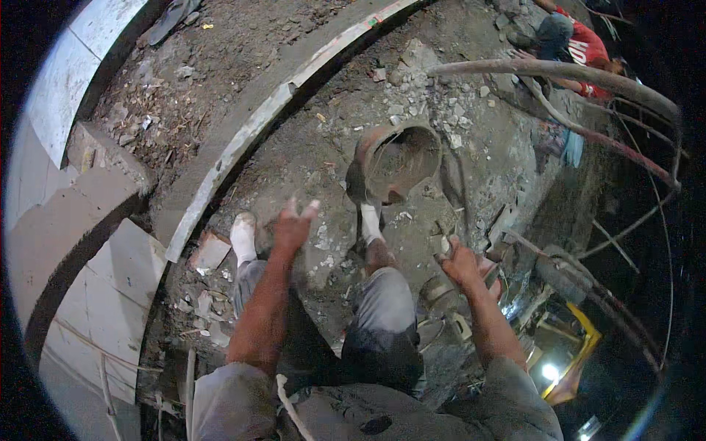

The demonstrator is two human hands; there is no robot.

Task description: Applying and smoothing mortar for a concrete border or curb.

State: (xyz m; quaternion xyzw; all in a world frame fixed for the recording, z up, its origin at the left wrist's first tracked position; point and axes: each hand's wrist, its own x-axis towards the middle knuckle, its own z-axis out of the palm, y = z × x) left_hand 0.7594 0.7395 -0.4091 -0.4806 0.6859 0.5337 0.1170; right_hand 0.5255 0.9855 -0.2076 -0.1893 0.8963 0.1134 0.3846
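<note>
The muddy ground [316,151] spreads widest, dark, rough and uneven, scattered with pale chips and rubble. Smooth pale panels [107,301] with straight seams lie at the left, and a long, narrow strip [254,125] with a dirty, chipped-looking face runs across the upper left. A thick, mud-coated hose or pole [559,70] arcs across the upper right.

The round brown pan [368,162] stands on the ground just ahead of the right foot [370,224], open at the top, deep-walled and crusted inside with mud. Whether it is metal or rubber I cannot tell. It would probably feel stiff, hard to break and gritty, slick where wet, and heavier if much mud sits in it; the rim, taken at opposite sides, looks the best hold.

The left hand [293,229], blurred, hangs over the ground left of the pan, fingers apart, with nothing visible in it. The right hand [462,264], right of and nearer the body than the pan, is curled around a small pale-ended tool [446,245]. Its far part is unclear; it is likely light and rigid, best gripped where the fingers already wrap it.
</note>
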